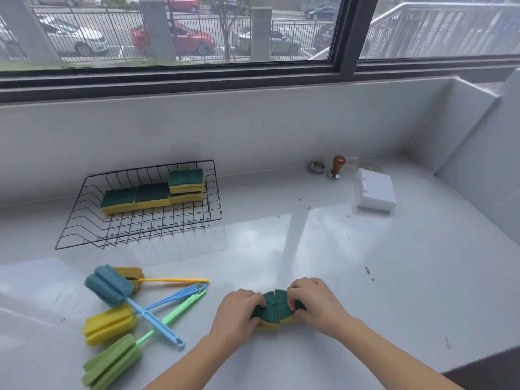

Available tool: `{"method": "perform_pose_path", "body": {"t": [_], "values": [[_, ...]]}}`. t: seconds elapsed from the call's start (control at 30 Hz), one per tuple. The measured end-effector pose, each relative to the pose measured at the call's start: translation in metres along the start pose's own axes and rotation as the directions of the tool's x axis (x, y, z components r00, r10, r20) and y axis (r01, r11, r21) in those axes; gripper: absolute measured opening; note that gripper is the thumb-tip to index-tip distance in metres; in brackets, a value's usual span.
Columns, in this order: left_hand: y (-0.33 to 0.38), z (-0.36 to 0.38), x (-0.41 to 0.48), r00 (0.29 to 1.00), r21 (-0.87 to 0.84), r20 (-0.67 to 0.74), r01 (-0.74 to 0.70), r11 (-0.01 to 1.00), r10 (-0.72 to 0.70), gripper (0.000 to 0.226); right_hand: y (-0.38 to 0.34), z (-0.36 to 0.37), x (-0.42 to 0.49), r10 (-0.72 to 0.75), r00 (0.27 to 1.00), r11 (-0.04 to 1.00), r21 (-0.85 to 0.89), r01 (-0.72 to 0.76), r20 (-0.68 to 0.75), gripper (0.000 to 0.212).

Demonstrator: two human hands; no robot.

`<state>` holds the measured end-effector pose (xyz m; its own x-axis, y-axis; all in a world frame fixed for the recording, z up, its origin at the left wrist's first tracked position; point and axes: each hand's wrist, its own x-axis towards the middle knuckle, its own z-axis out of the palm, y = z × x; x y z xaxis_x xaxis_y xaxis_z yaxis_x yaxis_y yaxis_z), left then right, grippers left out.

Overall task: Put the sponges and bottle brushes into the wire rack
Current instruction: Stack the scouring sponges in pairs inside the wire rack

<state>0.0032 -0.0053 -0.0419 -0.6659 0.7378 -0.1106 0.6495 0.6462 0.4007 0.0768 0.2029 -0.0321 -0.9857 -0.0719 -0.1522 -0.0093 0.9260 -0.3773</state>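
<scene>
Squeezing two scouring sponges (277,308) together, left hand (239,311) and right hand (315,302) each clamp one; light, soft foam likely compresses, so grip the sides.

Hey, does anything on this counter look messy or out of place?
Small dark crumbs are scattered over the white counter right of the hands. The four bottle brushes lie crisscrossed in a loose pile, outside the wire rack.
</scene>
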Motion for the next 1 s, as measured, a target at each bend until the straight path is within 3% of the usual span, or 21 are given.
{"method": "perform_pose_path", "body": {"t": [0.23, 0.5, 0.7, 0.83, 1.0], "values": [[-0.029, -0.014, -0.027, 0.999, -0.118, -0.032, -0.014, 0.993, 0.010, 0.030, -0.036, 0.000, 0.006, 0.036, 0.999, 0.999, 0.013, -0.037, 0.021, 0.021], [-0.090, -0.071, -0.047, 0.978, -0.183, -0.196, 0.034, 0.983, -0.071, 0.034, -0.105, -0.017, 0.065, -0.036, 0.994, 0.998, 0.053, 0.041, -0.101, 0.030], [-0.151, -0.119, -0.061, 0.946, -0.181, -0.313, 0.030, 0.983, -0.086, 0.033, -0.161, -0.028, 0.124, -0.119, 0.987, 0.992, 0.027, 0.123, -0.111, 0.022], [-0.196, -0.155, -0.060, 0.918, -0.139, -0.389, 0.021, 0.990, -0.074, 0.036, -0.198, -0.027, 0.167, -0.168, 0.966, 0.983, 0.039, 0.179, -0.195, 0.019], [-0.250, -0.187, -0.044, 0.902, -0.131, -0.417, 0.065, 0.989, -0.114, 0.034, -0.236, -0.030, 0.227, -0.188, 0.952, 0.982, -0.049, 0.181, -0.240, 0.020]]}}
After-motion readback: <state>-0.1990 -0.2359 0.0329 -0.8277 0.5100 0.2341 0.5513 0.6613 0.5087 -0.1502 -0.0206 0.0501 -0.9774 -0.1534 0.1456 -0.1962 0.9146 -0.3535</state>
